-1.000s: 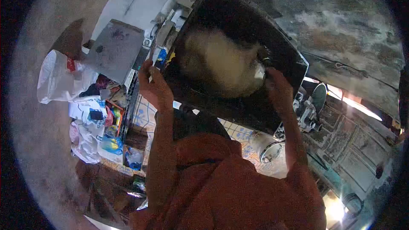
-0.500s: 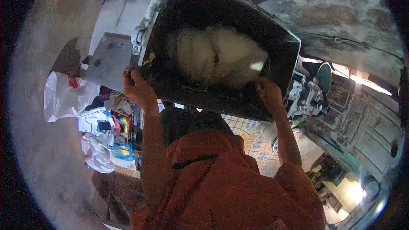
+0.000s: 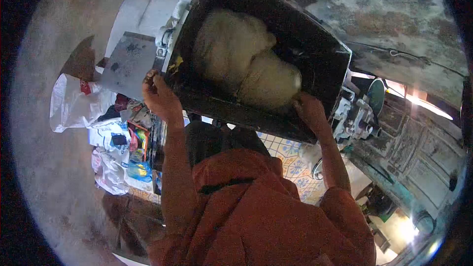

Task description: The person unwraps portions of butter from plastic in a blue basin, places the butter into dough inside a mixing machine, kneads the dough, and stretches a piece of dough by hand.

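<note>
The dough (image 3: 229,47) in your black trough (image 3: 322,71), 2 creased lobes, reaches nearer the far wall than 0.5 s ago, so it's apparently turning. Your right hand (image 3: 311,111) curls at its edge, your left hand (image 3: 162,99) by the trough's corner; whether fingers grip, I cannot tell.

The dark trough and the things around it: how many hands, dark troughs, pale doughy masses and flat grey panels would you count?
Left hand and right hand: 2
Dark trough: 1
Pale doughy mass, apparently joined: 1
Flat grey panel: 1
Total: 5
</note>
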{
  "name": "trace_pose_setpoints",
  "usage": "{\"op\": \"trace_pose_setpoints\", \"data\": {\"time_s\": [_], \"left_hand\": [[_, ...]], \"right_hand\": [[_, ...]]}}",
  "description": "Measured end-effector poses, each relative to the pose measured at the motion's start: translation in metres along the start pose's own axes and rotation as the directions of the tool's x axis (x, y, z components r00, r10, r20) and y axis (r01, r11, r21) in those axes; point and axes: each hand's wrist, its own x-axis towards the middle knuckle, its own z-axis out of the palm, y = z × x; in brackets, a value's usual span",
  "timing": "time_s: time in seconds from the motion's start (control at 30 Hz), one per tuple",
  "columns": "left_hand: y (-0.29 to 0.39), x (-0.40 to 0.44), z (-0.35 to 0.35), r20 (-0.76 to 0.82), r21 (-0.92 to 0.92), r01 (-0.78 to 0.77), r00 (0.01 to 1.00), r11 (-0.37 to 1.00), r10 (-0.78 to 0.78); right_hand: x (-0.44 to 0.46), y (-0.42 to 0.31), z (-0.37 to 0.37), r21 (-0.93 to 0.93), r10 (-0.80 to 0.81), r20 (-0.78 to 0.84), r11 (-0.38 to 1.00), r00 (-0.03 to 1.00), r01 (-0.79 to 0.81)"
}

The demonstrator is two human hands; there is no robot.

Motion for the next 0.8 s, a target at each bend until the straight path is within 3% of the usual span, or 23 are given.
{"op": "trace_pose_setpoints", "data": {"time_s": [0.1, 0.13, 0.23, 0.33, 0.43, 0.53, 0.6, 0.63, 0.7, 0.8], "left_hand": [[-0.007, 0.003, 0.0, 0.014, 0.032, 0.009, 1.0, 0.999, -0.009], [-0.012, 0.003, 0.0, 0.02, 0.062, 0.01, 1.0, 0.998, -0.011], [-0.015, -0.002, 0.004, -0.044, -0.097, 0.005, 0.999, 0.995, -0.009], [-0.01, 0.0, -0.001, 0.006, 0.063, -0.014, 1.0, 0.998, 0.013], [-0.016, 0.0, 0.001, -0.021, 0.107, 0.054, 0.998, 0.993, -0.052], [-0.007, -0.002, 0.005, -0.055, -0.075, 0.002, 0.998, 0.997, -0.006], [-0.001, 0.0, 0.002, -0.032, 0.07, 0.054, 0.998, 0.996, -0.052], [0.001, 0.0, 0.001, -0.021, 0.143, 0.08, 0.997, 0.986, -0.078], [0.004, 0.001, 0.001, -0.004, 0.074, 0.106, 0.994, 0.992, -0.106], [0.005, 0.0, 0.002, -0.016, -0.016, 0.061, 0.998, 0.998, -0.061]], "right_hand": [[-0.001, -0.004, -0.011, 0.168, -0.007, -0.049, 0.986, 0.999, 0.015], [0.0, -0.001, -0.011, 0.127, -0.024, -0.046, 0.991, 0.999, 0.029], [0.003, 0.003, -0.015, 0.045, -0.039, -0.064, 0.998, 0.997, 0.042], [0.0, 0.002, -0.015, 0.072, -0.009, -0.112, 0.997, 0.994, 0.017], [0.0, 0.015, -0.006, 0.119, -0.032, -0.097, 0.992, 0.995, 0.043], [0.003, 0.003, -0.009, 0.058, -0.114, -0.082, 0.991, 0.99, 0.119], [0.005, -0.015, -0.01, -0.032, -0.199, -0.07, 0.98, 0.978, 0.197], [0.01, -0.021, -0.005, -0.099, -0.16, 0.076, 0.981, 0.984, 0.167], [0.025, -0.033, 0.01, -0.241, -0.046, 0.348, 0.961, 0.936, 0.137], [0.042, -0.034, 0.063, -0.286, -0.459, 0.392, 0.763, 0.797, 0.58]]}}
